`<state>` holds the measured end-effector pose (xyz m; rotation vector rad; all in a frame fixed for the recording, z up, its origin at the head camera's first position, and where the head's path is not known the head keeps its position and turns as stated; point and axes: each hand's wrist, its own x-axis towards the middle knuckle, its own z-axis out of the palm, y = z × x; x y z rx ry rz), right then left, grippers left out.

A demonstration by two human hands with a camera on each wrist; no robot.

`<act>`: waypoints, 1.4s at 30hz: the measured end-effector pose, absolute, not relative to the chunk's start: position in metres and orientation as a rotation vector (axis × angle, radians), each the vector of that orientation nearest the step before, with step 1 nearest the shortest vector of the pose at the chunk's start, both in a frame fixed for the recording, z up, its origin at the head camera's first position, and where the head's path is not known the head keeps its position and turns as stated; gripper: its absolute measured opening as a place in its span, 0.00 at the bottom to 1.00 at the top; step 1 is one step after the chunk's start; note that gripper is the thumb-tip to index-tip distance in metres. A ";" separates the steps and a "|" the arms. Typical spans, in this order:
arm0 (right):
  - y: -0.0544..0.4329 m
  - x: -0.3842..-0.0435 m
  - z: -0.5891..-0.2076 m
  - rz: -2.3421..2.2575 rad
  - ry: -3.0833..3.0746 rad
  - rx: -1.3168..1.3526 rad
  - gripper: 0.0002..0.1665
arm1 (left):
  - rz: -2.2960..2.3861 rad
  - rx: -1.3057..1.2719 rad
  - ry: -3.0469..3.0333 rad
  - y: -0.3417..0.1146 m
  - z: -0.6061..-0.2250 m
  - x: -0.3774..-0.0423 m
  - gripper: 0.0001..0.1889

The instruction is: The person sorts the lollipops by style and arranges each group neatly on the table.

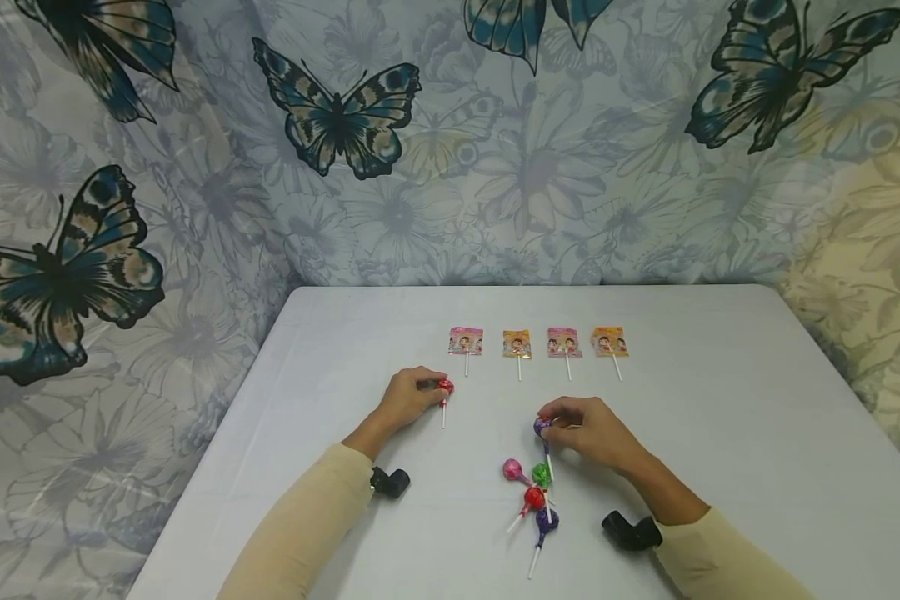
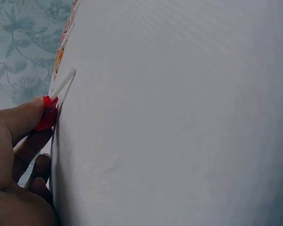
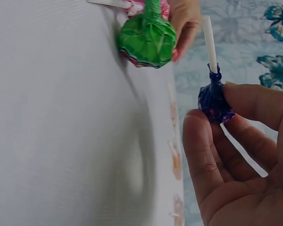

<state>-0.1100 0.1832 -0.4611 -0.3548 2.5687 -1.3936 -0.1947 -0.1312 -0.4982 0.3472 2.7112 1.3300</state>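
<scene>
On the left, my left hand (image 1: 411, 397) pinches a red-wrapped lollipop (image 1: 445, 387) by its round head, the stick toward me. In the left wrist view, thumb and fingers hold that red head (image 2: 46, 115) close to the table. My right hand (image 1: 591, 431) grips a purple-wrapped lollipop (image 1: 542, 427) between thumb and fingertips. Its white stick (image 3: 209, 44) points away from the fingers in the right wrist view. Just below it lies a loose group: a pink lollipop (image 1: 512, 469), a green one (image 1: 542, 476), a red one (image 1: 533, 499) and another purple one (image 1: 547, 522).
Several flat lollipops in printed packets stand in a row toward the back of the white table (image 1: 330, 333), from a pink packet (image 1: 466, 340) at left to an orange one (image 1: 611, 341) at right. Butterfly-patterned cloth (image 1: 435, 225) hangs behind the table.
</scene>
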 end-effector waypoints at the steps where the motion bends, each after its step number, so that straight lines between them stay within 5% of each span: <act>1: 0.183 -0.111 -0.460 -1.395 2.578 -0.350 0.13 | 1.334 0.346 2.711 -0.131 -0.499 -0.195 0.16; 42: 0.126 -0.179 -0.456 -1.390 2.669 -0.608 0.13 | 1.350 0.349 2.718 -0.132 -0.499 -0.195 0.15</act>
